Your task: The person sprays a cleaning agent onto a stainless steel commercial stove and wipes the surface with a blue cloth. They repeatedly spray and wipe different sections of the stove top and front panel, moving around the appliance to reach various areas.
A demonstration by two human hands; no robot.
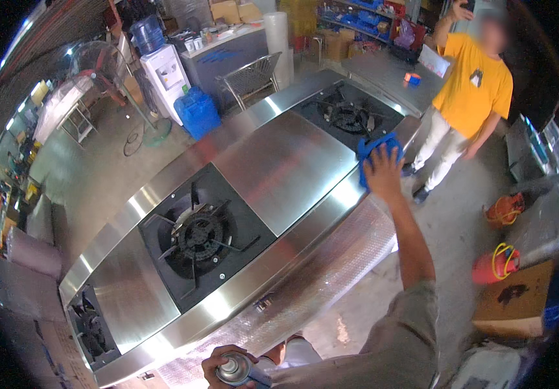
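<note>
A long stainless steel stove [302, 170] stretches across the view in front of me, with black burner plates set into its top. My right hand [383, 172] reaches out to its far right part and presses a blue cloth [371, 154] onto the steel front edge, beside the far burner [346, 111]. The fingers are bent over the cloth. Low in the view, close to my body, my left hand [218, 365] is wrapped round a spray can [233, 368], held upright in front of the stove's bubble-wrapped front [312, 279].
Beyond the stove's right end stands a person in a yellow shirt [475, 87], one arm raised. Behind the stove are a water dispenser [166, 81], a blue water jug [196, 113], a metal chair [251, 79] and a standing fan [107, 68]. A cardboard box [513, 298] sits at right.
</note>
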